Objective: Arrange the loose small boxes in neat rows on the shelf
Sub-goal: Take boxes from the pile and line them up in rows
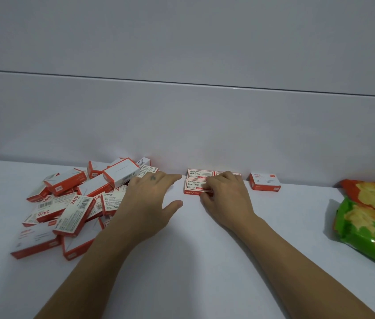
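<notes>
A jumbled pile of small red-and-white boxes [71, 203] lies on the left of the white shelf [193, 261]. My left hand [149, 201] hovers flat over the pile's right edge, fingers apart, holding nothing. Near the back wall, two boxes lie flat in a row [199, 173], and a third box [194, 186] sits in front of them. My right hand [224, 199] pinches the right end of that front box. A larger red-and-white box [265, 181] stands alone further right against the wall.
Two snack bags, one green [366, 231] and one red [373, 194], lie at the right edge of the shelf. A pale wall [181, 123] closes off the back. Bare shelf surface stretches between my forearms and toward the front.
</notes>
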A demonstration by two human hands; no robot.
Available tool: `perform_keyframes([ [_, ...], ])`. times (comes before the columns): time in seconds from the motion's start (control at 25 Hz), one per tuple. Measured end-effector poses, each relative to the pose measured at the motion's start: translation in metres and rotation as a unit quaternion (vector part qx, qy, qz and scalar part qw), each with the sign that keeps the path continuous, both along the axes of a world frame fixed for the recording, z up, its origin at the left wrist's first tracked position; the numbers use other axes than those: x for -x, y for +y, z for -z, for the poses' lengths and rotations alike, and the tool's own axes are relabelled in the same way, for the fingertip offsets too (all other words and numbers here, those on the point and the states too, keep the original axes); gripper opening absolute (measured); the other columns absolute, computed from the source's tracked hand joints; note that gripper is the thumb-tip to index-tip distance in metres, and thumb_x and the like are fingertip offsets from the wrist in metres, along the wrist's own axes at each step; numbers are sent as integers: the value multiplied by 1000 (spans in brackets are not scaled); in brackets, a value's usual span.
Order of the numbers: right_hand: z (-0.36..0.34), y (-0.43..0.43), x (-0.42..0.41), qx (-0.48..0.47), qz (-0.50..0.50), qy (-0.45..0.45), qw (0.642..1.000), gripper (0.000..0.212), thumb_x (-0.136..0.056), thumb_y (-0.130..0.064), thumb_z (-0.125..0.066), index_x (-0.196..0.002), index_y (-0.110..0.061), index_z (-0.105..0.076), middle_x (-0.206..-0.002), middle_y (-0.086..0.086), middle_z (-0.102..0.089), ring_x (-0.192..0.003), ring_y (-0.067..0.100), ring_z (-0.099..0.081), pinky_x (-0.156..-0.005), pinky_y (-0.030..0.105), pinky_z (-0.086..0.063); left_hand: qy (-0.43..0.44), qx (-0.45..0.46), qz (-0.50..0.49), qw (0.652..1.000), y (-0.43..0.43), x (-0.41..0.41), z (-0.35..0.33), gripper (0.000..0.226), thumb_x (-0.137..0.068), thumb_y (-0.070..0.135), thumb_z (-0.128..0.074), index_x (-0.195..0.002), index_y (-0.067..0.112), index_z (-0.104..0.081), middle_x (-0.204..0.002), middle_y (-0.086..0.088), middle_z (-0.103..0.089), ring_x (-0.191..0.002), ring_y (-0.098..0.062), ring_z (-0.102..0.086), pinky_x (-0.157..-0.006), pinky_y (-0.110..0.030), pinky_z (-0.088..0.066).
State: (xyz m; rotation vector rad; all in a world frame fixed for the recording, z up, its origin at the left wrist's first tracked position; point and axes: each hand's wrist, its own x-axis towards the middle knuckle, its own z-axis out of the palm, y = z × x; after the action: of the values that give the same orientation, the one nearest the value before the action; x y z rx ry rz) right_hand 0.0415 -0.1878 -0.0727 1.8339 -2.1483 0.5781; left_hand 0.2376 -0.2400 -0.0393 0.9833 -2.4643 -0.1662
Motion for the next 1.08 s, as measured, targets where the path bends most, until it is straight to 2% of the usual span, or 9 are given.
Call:
perform_keyframes([
  [0.16, -3, 0, 1, -15, 7, -4, 1000, 21, -84, -35, -55, -90, -19, -66, -101, -4, -70, -100, 21, -51, -84, 31, -29, -43, -13, -30, 999, -3, -3, 0, 54, -87, 52, -51, -136, 35, -37, -140, 8, -45, -129, -16, -34, -107, -39, -18],
  [0.28, -5, 1, 1, -25, -5, -29, 999, 17, -84, -30, -56, -87, -15, -64, -99, 0, -69, -98, 22, -51, -82, 32, -37, -106, 0, -49, 993, -3, -8, -9, 58, -86, 58, -47, -139, 37, -32, -147, 7, -37, -134, -17, -28, -110, -42, -15],
  [0.48, -9, 4, -2, -42, 5, -41, 998, 16, -84, -28, -54, -82, -14, -61, -95, 2, -68, -95, 21, -50, -74, 31, -38, -89, 63, -41, 993, 8, -24, -28, 54, -84, 55, -50, -133, 34, -40, -139, 7, -45, -128, -16, -34, -104, -39, -20],
  [0.6, -16, 8, -8, -73, 8, -8, 997, 30, -83, -36, -55, -105, -17, -64, -116, 0, -63, -109, 20, -48, -89, 31, -36, -86, 84, -47, 992, 16, -46, -30, 54, -84, 54, -51, -133, 33, -42, -136, 5, -48, -125, -17, -36, -101, -37, -18],
  [0.68, -26, 12, -16, -71, -6, -10, 997, 47, -82, -40, -58, -125, -20, -56, -131, -1, -54, -120, 21, -43, -99, 33, -29, -83, 100, -53, 990, 17, -61, -31, 57, -83, 55, -51, -133, 32, -42, -135, 6, -49, -125, -17, -37, -100, -36, -18],
  [0.8, -47, 17, -49, -60, -74, -23, 995, 57, -82, -48, -60, -134, -27, -48, -136, -4, -50, -124, 19, -42, -104, 34, -27, -77, 102, -60, 990, 19, -89, -32, 62, -81, 59, -51, -136, 33, -39, -135, 7, -48, -125, -17, -37, -101, -38, -21],
  [0.88, -58, 21, -78, -61, -123, -30, 990, 57, -80, -55, -59, -131, -30, -49, -131, -5, -54, -119, 19, -48, -100, 36, -34, -80, 100, -70, 989, 22, -106, -31, 65, -79, 62, -51, -137, 36, -36, -136, 7, -47, -126, -17, -36, -102, -38, -22],
  [0.96, -60, 23, -104, -67, -156, -25, 985, 54, -79, -56, -60, -125, -31, -53, -123, -4, -58, -110, 20, -53, -89, 36, -42, -83, 96, -80, 989, 24, -119, -30, 65, -79, 63, -49, -136, 36, -36, -137, 7, -46, -127, -16, -35, -102, -38, -21],
  [1.08, -53, 22, -125, -94, -132, -28, 986, 50, -80, -55, -58, -122, -29, -53, -121, -2, -59, -106, 21, -57, -81, 35, -46, -91, 87, -85, 988, 28, -133, -25, 65, -80, 65, -47, -137, 35, -35, -139, 9, -43, -129, -14, -32, -104, -39, -20],
])
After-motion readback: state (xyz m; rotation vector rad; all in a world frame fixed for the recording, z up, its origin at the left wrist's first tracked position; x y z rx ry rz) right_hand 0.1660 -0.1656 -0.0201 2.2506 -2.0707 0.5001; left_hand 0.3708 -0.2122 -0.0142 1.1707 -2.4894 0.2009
